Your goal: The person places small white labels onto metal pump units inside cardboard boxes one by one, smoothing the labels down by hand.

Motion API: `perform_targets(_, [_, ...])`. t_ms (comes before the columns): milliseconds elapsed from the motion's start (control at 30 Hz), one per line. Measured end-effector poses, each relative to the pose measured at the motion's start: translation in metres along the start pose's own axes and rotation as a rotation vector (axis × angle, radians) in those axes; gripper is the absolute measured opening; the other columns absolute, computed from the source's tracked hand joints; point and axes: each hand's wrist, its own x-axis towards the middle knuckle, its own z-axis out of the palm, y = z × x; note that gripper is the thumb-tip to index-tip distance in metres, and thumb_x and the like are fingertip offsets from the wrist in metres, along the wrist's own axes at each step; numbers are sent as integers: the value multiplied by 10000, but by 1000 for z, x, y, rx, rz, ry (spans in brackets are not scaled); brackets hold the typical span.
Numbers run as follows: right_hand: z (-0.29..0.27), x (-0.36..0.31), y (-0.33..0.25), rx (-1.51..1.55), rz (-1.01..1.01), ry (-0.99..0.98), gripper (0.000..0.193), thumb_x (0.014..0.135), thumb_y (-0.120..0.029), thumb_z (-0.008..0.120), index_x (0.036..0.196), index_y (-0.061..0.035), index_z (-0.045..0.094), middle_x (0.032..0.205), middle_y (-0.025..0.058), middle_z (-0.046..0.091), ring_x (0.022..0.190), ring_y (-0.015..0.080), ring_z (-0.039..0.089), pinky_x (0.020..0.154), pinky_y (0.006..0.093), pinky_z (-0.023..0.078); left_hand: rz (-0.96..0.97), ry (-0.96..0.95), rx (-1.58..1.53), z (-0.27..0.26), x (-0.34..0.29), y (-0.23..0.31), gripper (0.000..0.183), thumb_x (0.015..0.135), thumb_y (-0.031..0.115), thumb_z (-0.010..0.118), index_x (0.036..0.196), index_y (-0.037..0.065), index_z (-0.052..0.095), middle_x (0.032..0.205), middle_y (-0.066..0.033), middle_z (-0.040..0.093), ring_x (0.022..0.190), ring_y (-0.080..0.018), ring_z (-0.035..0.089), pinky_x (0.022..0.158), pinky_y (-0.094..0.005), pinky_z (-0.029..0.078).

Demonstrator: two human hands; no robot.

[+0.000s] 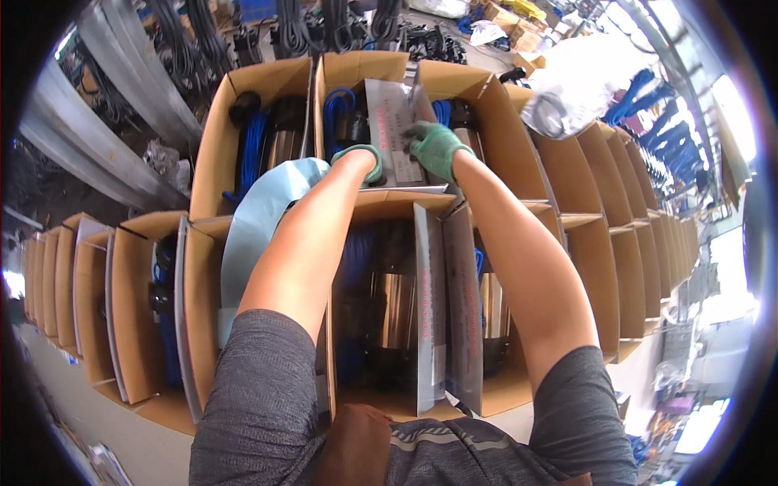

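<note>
Both gloved hands are reaching into the far open cardboard box [454, 81]. The right hand [435, 148] is pinching the edge of a grey plastic sleeve [391, 130] holding a printed sheet, which is lying over the blue cable [336, 109] inside that box. The left hand [362, 159] is curling onto the sleeve's lower corner, beside a pale blue sheet [259, 219].

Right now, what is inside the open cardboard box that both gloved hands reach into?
The cardboard box holds a grey printed sheet, which the left hand and right hand touch, and coiled blue cable. The sheet hides what lies beneath it.
</note>
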Motion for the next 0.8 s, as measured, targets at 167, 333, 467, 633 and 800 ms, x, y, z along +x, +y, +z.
perform_targets(167, [-76,-111,-28,580,-81,281,353,997,-30,598,1347,-26,643,1075,96,731,957,140,677,875,297,567,-1485,206,-2567,-36,-128,-12,492,853,517,750,1095,93,810,1136,-164,765,994,-325,707,916,-432,556])
perform_targets(333, [-109,-216,-26,766,-29,399,343,1019,-11,571,1358,12,624,1023,87,733,926,135,691,854,290,585,-1887,527,-2466,-81,-273,-37,375,895,453,790,951,85,832,927,-114,789,839,-250,707,835,-433,567])
perform_targets(467, [-115,-260,-35,971,-12,338,315,1030,-47,601,1339,4,636,1011,70,722,907,130,687,854,274,575,-1918,1502,-2468,-162,-342,-53,456,917,402,803,1143,7,773,1051,-88,777,901,-171,708,863,-346,568])
perform_targets(633, [-99,-281,-66,1146,-323,392,657,989,-144,726,1566,-95,416,1189,87,658,1062,145,632,946,288,532,-2267,1678,-1981,-274,-337,-90,451,961,360,763,1254,18,730,1163,-71,744,1105,-159,647,988,-322,508])
perform_targets(800, [-74,-316,-82,1055,-411,342,813,921,-35,758,1618,-183,366,1144,89,666,1021,151,647,912,313,556,-2543,1971,-1656,-360,-282,-129,554,996,171,727,1493,22,532,1507,-119,547,1383,-205,504,1170,-348,391])
